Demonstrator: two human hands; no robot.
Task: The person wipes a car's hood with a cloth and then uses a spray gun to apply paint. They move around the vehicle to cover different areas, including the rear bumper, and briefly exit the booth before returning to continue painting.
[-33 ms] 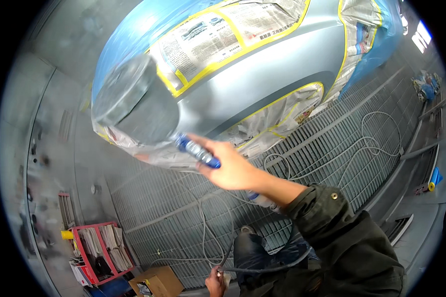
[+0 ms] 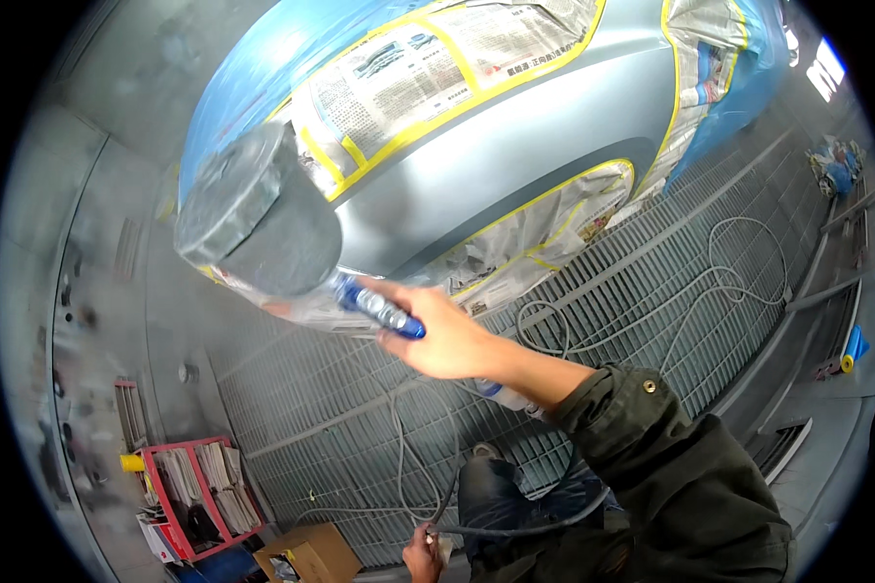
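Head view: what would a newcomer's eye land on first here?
First, the bulky grey cup on the blue spray gun in the right hand, left of centre. Behind it, the silvery car panel, bordered by yellow tape and newspaper. Then the red rack of papers at lower left.

red rack [image 2: 207,495] of newspapers [image 2: 231,491] near a cardboard box [image 2: 331,556].
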